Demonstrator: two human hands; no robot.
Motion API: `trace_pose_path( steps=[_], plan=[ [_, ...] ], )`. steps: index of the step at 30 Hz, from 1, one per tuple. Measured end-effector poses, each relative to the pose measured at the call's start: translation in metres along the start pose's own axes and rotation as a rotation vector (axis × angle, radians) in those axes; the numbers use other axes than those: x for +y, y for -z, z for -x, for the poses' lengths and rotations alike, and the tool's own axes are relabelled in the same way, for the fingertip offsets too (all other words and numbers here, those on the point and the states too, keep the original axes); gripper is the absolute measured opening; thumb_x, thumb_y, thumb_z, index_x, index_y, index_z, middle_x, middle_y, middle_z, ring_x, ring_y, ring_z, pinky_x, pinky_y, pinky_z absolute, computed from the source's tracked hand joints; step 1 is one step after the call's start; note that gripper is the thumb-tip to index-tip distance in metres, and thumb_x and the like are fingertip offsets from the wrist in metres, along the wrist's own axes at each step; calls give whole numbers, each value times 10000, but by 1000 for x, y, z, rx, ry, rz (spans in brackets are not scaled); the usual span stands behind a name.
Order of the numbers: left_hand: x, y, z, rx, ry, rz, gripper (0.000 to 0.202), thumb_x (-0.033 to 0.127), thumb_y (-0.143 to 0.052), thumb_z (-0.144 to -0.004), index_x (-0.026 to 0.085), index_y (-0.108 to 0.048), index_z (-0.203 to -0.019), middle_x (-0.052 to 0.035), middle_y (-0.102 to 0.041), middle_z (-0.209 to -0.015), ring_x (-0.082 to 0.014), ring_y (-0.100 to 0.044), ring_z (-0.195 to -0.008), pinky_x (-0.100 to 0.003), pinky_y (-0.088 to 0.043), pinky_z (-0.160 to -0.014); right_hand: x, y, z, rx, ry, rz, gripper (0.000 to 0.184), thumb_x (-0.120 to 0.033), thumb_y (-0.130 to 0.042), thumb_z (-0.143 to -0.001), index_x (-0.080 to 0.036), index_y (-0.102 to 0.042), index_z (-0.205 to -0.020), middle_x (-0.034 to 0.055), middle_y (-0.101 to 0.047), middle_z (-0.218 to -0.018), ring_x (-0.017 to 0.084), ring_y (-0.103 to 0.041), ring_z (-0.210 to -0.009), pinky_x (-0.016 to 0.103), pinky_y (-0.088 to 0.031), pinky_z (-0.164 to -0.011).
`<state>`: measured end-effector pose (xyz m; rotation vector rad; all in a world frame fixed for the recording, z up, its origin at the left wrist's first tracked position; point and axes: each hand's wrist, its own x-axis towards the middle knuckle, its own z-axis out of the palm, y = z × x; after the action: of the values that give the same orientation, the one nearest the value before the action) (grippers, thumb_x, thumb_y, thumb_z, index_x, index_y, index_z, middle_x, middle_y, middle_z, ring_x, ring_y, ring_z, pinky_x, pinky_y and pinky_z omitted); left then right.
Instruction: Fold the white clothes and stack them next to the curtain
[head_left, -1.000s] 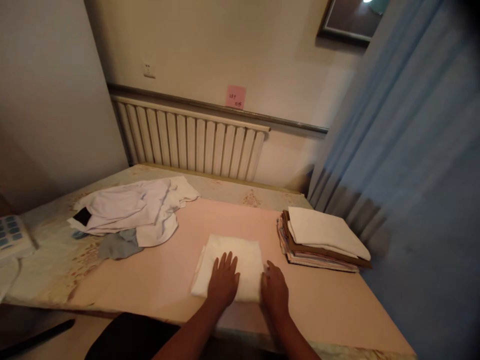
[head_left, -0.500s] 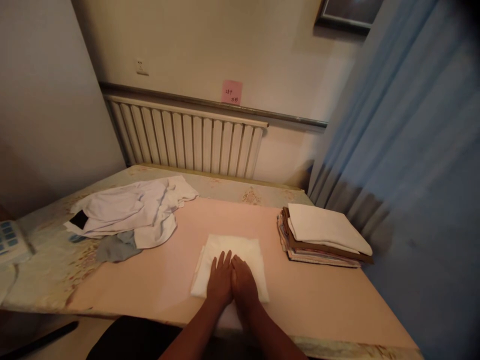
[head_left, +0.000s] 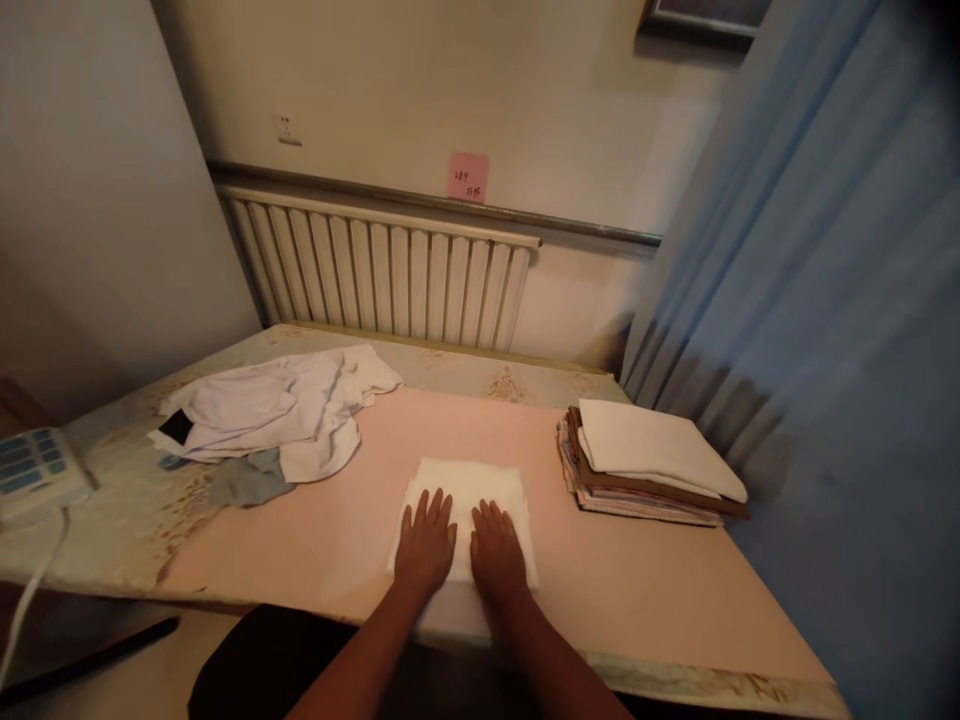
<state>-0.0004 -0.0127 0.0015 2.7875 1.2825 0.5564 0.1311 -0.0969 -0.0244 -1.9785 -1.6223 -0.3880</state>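
Observation:
A folded white cloth (head_left: 469,484) lies on the pink table top (head_left: 637,590) near the front edge. My left hand (head_left: 424,541) rests flat on its left half with the fingers stretched out. My right hand (head_left: 496,544) lies flat beside it on the right half, fingers also extended. A small gap of cloth shows between the two hands. Neither hand grips anything.
A stack of folded cloths (head_left: 649,463) sits at the right of the table. A heap of unfolded white and grey garments (head_left: 277,415) lies at the left. A telephone (head_left: 37,470) with its cord stands at the far left. A radiator (head_left: 375,275) and blue curtain (head_left: 825,300) bound the table.
My right hand moved from the cloth's right edge onto its top beside my left hand. Both hands then slid slightly apart, and the view shifted a little.

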Motion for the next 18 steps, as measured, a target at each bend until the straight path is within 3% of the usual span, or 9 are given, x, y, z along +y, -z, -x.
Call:
trace_pose_path(
  steps=[8, 18],
  plan=[
    [-18, 10, 9, -23, 55, 29, 510, 352, -338, -944, 238, -419, -1435, -62, -360, -1525, -301, -274, -1421, -556, -209, -1137, 4, 22, 7, -44, -12, 37, 417, -200, -422, -923, -159, -537, -1322, 117, -487, -1426, 250, -361, -1378, 479, -236, -1150],
    [-37, 15, 25, -35, 88, 4, 512, 329, -319, -950, 189, -423, -1432, -68, -392, -1508, -284, -282, -1419, -503, -188, -1152, 12, 36, 23, -71, -37, 58, 421, -211, -415, -928, -160, -532, -1330, 111, -476, -1436, 265, -340, -1389, 494, -231, -1141]
  ],
)
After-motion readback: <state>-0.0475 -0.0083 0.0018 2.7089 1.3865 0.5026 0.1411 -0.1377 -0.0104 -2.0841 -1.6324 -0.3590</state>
